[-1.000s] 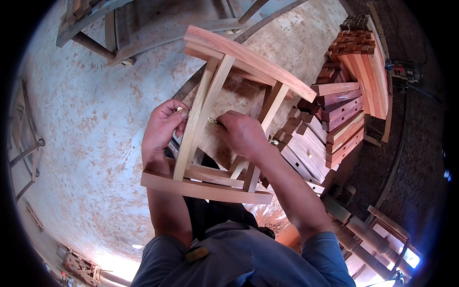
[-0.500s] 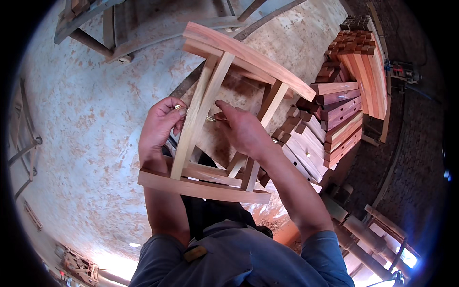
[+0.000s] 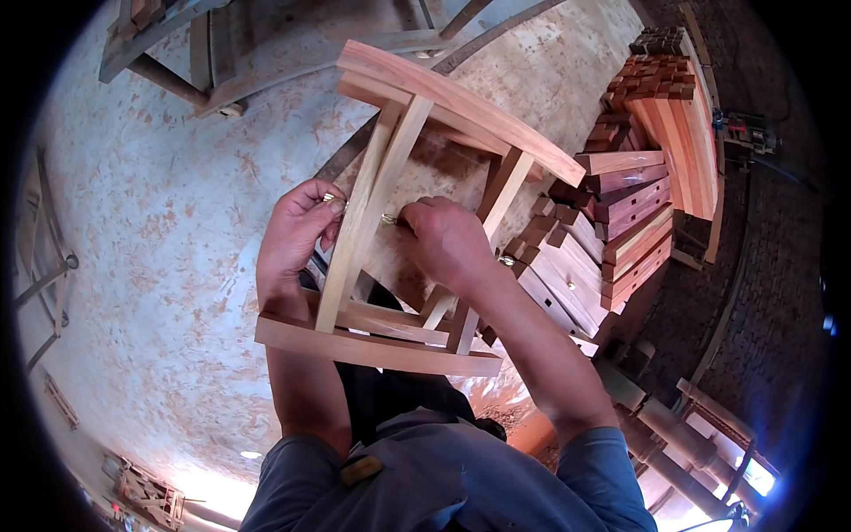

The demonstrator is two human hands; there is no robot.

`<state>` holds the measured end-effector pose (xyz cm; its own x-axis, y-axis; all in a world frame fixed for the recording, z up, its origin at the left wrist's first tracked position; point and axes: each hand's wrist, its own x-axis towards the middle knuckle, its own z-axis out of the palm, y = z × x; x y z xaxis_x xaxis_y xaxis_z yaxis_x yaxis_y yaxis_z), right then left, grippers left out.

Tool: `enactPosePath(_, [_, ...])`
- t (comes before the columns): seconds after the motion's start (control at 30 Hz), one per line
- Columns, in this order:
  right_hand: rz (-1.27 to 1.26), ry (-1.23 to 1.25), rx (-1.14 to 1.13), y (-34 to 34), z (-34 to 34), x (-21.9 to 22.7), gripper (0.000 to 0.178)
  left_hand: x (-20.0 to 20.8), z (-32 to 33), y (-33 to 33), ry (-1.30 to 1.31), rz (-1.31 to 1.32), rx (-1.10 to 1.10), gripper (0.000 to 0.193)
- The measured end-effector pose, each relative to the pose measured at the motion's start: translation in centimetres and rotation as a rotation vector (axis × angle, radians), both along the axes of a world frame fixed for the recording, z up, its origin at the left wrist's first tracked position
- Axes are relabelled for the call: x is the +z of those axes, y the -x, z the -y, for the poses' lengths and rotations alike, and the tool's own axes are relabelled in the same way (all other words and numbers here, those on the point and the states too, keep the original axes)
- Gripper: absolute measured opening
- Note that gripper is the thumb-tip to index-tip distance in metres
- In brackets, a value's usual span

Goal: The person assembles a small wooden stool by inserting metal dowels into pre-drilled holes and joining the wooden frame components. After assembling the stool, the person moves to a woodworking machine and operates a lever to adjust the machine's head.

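A light wooden frame with curved end pieces stands tilted in front of me, its rails running between the ends. My left hand is closed in a pinch at the outer left side of the near left rail, on a small brass-coloured knob. Inside the frame, on that rail's other side, my right hand has its fingers closed around the end of a small brass-coloured fitting. How the two brass pieces join through the wood is hidden. My left forearm passes behind the frame's lower curved piece.
Stacked wooden blocks lie right of the frame, with another brass piece near their left edge. Farther right stand piles of reddish boards. A wooden stand is at the upper left. Pipes lie at the lower right.
My right hand has rotated, its index finger curling in from above the fitting to beside it. My left hand and the frame stay almost where they were.
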<state>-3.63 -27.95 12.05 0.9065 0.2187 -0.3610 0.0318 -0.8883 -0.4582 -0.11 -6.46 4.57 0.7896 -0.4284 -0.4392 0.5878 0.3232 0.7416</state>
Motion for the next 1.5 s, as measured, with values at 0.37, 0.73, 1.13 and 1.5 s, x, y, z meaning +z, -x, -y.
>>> enactPosePath(0.37, [-0.126, -0.026, 0.008, -0.2, 0.4, 0.0, 0.021, 0.0, 0.1, 0.0, 0.003, 0.015, 0.005, 0.006])
enactPosePath(0.73, [-0.188, -0.021, -0.074, -0.5, -0.1, 1.1, 0.023, -0.3, -0.1, 0.0, 0.016, 0.015, -0.001, 0.005])
enactPosePath(1.13, [-0.074, 0.006, -0.048, 0.0, -0.2, 0.5, 0.021, -0.3, -0.1, 0.0, 0.024, 0.022, -0.004, 0.005])
enactPosePath(1.5, [-0.067, -0.013, -0.033, 0.2, 0.2, 0.6, 0.017, -0.3, -0.1, -0.2, -0.019, -0.035, 0.0, 0.015])
